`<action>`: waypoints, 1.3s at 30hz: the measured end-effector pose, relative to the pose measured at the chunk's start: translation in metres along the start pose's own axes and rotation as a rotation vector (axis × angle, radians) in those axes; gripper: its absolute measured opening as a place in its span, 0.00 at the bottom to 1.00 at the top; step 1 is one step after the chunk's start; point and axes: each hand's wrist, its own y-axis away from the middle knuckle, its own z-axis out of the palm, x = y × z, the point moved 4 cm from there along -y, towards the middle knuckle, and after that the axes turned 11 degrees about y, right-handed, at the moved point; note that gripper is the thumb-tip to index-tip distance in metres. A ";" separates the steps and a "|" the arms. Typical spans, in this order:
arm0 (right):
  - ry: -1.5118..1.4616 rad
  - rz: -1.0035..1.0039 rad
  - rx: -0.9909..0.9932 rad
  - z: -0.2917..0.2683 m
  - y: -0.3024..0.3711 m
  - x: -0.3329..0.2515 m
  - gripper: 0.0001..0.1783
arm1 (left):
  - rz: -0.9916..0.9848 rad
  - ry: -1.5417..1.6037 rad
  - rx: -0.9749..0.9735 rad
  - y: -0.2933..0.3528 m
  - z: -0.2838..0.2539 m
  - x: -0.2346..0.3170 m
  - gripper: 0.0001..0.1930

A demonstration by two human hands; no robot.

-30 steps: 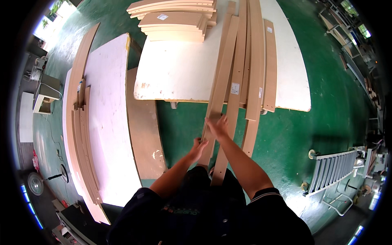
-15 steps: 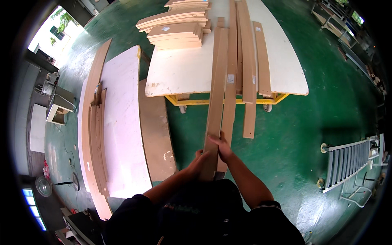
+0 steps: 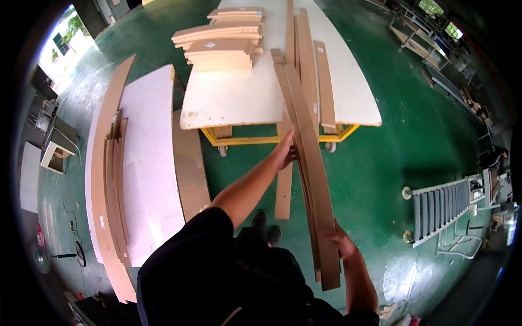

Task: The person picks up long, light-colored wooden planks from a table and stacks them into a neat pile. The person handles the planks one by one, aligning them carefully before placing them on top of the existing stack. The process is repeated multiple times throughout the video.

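Note:
Both my hands are closed on a bundle of long light-brown wooden planks (image 3: 312, 163), which slants from the white table down to my right side. My left hand (image 3: 284, 150) grips its left edge partway along, just short of the table. Near the bundle's close end, my right hand (image 3: 341, 242) wraps the right edge, with some fingers hidden by the wood. The far end of the bundle reaches over the table among other planks (image 3: 308, 70). Another plank (image 3: 283, 195) juts past the table's near edge, below and left of the bundle.
The white-topped table (image 3: 217, 106) has a yellow wheeled frame and carries stacks of short curved boards (image 3: 220, 54). To the left, a pale panel (image 3: 149, 163) holds more long planks (image 3: 100, 179). A grey roller rack (image 3: 441, 209) stands at the right on the green floor.
The planks' near end has swung from in front of my body to the right. My left hand has shifted forward along them, and my right hand has moved back toward their near end.

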 end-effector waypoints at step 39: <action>1.123 -0.598 0.551 0.041 0.336 0.133 0.64 | 0.393 0.583 -0.535 0.334 0.122 -0.151 0.23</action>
